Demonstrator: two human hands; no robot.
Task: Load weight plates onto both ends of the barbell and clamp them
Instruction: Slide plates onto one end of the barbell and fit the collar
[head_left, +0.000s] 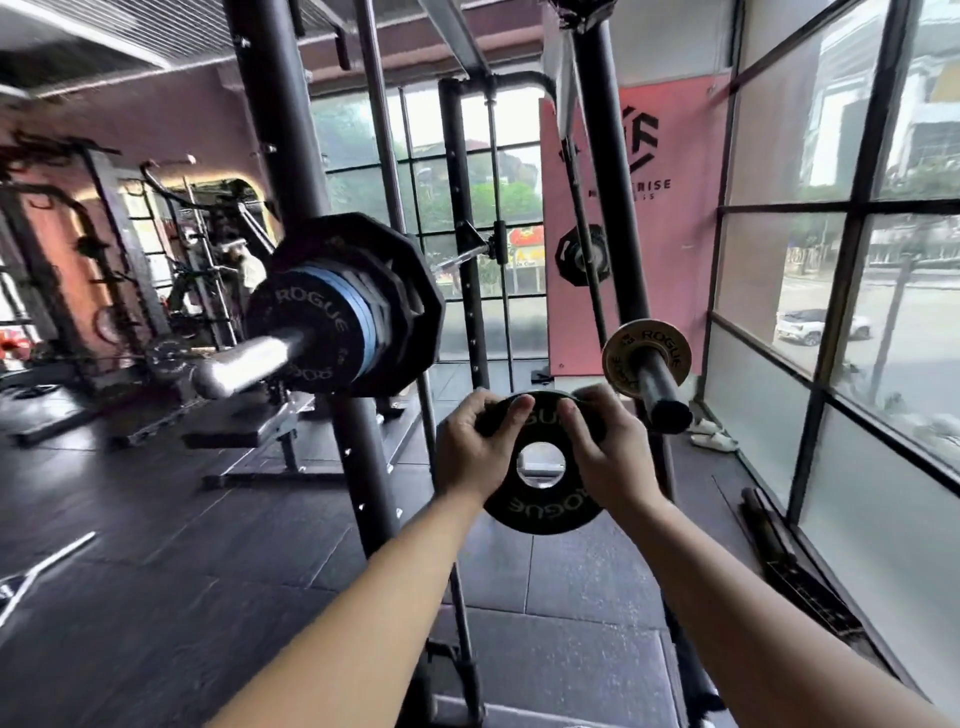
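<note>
From the head view, both hands hold a small black plate (540, 501) at centre frame. The left hand (475, 449) and right hand (608, 454) each grip its upper rim, thumbs on the near face and fingers curled over the edge. The plate's centre hole is unobstructed, and its lower rim hangs free above the dark floor (156, 597). Left of centre, the barbell (244, 361) points its bare chrome sleeve end toward the lower left. Already on it are a black Rogue plate (306, 332), blue plates (363, 322) behind that, and a large many-sided black plate (421, 291) innermost. The sleeve stands bare beyond the outermost plate, with open air around its tip. A rack upright (363, 467) runs down between the barbell's load and the left hand, just beside the wrist. At right of centre, a dark storage peg (667, 397) carries a tan plate (647, 358), near the held plate's upper right rim but apart from it. Windows (857, 312) close off the right side, and floor lies open at lower left.
</note>
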